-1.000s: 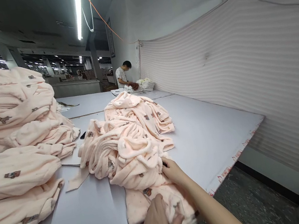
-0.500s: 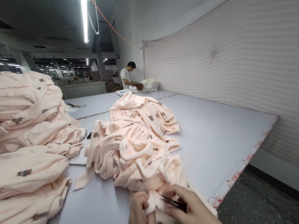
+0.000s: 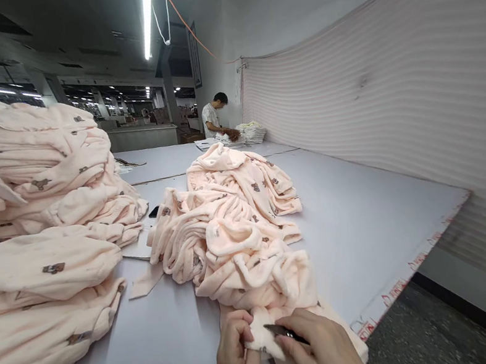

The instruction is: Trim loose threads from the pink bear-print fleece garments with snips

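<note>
Pinching pink fabric [image 3: 260, 328], the left hand [image 3: 235, 353] faces the right hand [image 3: 322, 345], now drawn back from the heap's [image 3: 234, 237] side, gripping dark snips [image 3: 295, 337].

Your right hand [image 3: 326, 348] has come in beside your left hand [image 3: 236, 359]. Snips [image 3: 282, 330] now point at pinched cloth [image 3: 261, 324].

We note the table [image 3: 360, 205] before us, the cloth heap [image 3: 233, 234] on it. Larger pile [image 3: 50, 260] to our left, a flat board [image 3: 138, 248] between. At the heap's near end, our left hand [image 3: 236, 355]; just right of it our right hand [image 3: 320, 350], small blade [image 3: 276, 329] in it. Behind the heap, far end: a co-worker [image 3: 212, 118]. Hanging sheet [image 3: 373, 96] right of the table.
</note>
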The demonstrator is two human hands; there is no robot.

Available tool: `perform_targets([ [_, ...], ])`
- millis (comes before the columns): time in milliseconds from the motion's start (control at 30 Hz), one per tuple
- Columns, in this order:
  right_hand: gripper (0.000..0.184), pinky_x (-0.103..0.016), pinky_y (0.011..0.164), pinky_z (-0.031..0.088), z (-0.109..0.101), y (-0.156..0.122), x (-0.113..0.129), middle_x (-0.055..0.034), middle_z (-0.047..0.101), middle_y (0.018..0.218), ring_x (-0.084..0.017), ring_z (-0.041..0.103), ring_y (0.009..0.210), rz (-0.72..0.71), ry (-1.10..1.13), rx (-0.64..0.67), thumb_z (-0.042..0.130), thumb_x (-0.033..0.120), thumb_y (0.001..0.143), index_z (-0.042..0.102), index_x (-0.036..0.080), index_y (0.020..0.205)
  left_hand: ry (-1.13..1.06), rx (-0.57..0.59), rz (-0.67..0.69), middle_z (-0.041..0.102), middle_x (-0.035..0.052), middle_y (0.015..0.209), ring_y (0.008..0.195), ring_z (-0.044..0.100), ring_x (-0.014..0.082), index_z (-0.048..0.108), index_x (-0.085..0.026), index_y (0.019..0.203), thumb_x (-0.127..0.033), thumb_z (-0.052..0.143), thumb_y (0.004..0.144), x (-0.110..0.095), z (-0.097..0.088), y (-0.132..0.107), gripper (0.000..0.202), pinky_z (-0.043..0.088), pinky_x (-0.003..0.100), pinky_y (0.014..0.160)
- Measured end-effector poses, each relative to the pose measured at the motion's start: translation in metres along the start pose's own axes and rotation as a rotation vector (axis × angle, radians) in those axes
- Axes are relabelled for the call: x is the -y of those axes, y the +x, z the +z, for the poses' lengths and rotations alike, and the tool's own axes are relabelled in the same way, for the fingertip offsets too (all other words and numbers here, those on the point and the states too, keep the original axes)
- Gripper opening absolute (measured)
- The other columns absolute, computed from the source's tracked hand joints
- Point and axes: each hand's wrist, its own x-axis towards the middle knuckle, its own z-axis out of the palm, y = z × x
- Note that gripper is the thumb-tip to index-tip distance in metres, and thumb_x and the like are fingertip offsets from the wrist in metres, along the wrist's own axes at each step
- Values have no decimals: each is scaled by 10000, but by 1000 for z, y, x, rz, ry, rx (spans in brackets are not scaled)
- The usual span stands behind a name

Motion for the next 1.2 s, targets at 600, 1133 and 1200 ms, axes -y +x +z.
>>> perform_targets([
  [600,234,-246,639,446,7,17,-30,7,664,842,-178,615,728,111,74,-199,457,120,775,564,245,942,-612,294,-644,710,63,867,895,594,240,722,-173,940,-316,597,802,-22,4,17,234,455,334,819],
  [1133,229,-256,721,479,-9,7,-24,-9,695,950,-193,653,866,-57,83,-93,567,254,868,648,280,1081,-954,317,-756,635,53,1230,1259,424,245,665,-200,1136,-250,443,911,-25,9,21,320,342,354,1010],
  [1200,229,-270,723,476,-10,8,-24,-7,694,933,-198,650,857,-68,52,-100,564,251,871,647,279,1083,-950,337,-741,634,56,1232,1260,423,243,649,-201,1164,-248,442,915,-25,8,21,327,345,353,1006],
])
